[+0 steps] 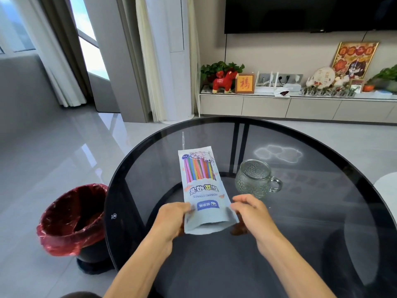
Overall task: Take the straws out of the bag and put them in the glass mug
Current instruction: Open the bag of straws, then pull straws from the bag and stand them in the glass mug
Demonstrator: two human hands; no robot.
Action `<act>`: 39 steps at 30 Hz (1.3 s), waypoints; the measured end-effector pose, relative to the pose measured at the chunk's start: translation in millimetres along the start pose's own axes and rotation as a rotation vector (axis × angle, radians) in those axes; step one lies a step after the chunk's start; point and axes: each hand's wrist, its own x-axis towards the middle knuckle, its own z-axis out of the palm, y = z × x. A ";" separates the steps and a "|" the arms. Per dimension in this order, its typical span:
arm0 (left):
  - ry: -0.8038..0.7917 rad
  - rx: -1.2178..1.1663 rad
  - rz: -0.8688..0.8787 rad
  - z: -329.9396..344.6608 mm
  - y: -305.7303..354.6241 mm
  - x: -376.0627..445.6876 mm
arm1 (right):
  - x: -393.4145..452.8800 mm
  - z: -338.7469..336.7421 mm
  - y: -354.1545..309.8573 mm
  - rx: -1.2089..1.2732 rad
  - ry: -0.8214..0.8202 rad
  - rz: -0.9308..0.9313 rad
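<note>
Bag (202, 186): pale blue pouch lying flat on the bench (322, 222), its opened mouth at the near end, toward the person.
Straws (199, 169): multicoloured, visible through the clear window in the far half of the bag.
Left hand (171, 218): pinches the left edge of the bag near its mouth.
Right hand (250, 209): pinches the right edge of the bag near its mouth.
Glass mug (255, 178): textured, upright, just right of the bag, handle pointing right.
Bench: round, dark glass top.
Waste bin (73, 220): red liner, on the floor left of the bench.
TV cabinet (296, 106): along the far wall, carrying ornaments and plants.
</note>
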 end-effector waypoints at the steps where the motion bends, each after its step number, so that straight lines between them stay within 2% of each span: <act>1: 0.016 0.029 0.019 0.0 -1.6 2.5 | 0.2 1.3 1.6 -0.057 0.018 -0.029; 4: 0.108 0.096 0.112 1.1 -4.8 7.7 | 0.1 4.0 6.6 -0.215 -0.018 -0.101; 7: 0.170 0.212 0.285 7.7 -9.2 2.4 | -3.0 4.7 7.6 -0.280 0.020 -0.291; 9: 0.258 0.264 0.482 9.9 -4.8 -4.5 | -9.3 6.3 -0.3 -0.143 0.006 -0.421; 12: 0.345 0.191 0.723 6.6 9.9 -14.9 | -19.4 6.3 -17.4 0.058 -0.004 -0.521; 15: 0.364 0.167 0.832 4.7 19.1 -21.8 | -21.7 5.3 -26.1 0.020 0.000 -0.564; 20: 0.351 0.192 0.841 10.3 18.4 -24.8 | -20.9 3.5 -25.7 -0.061 0.067 -0.550; 27: 0.356 0.179 0.908 8.9 19.9 -28.3 | -25.5 4.5 -29.2 -0.053 0.147 -0.642; 29: 0.221 0.082 0.888 9.8 21.4 -32.3 | -24.0 5.4 -27.9 -0.023 0.147 -0.636; 31: -0.069 -0.049 0.780 12.0 23.1 -36.8 | -23.2 6.2 -29.2 -0.012 0.128 -0.648; 32: -0.157 -0.063 0.736 13.5 21.5 -36.1 | -23.2 6.4 -30.6 -0.017 0.111 -0.659; 33: -0.176 -0.050 0.717 15.5 19.7 -34.1 | -23.1 6.0 -31.6 -0.033 0.099 -0.669; 36: -0.046 -0.076 0.705 18.7 20.7 -32.1 | -24.8 3.6 -34.8 -0.135 0.094 -0.679; 39: -0.049 -0.279 0.614 14.0 22.7 -27.8 | -23.1 -6.5 -37.3 -0.217 0.132 -0.609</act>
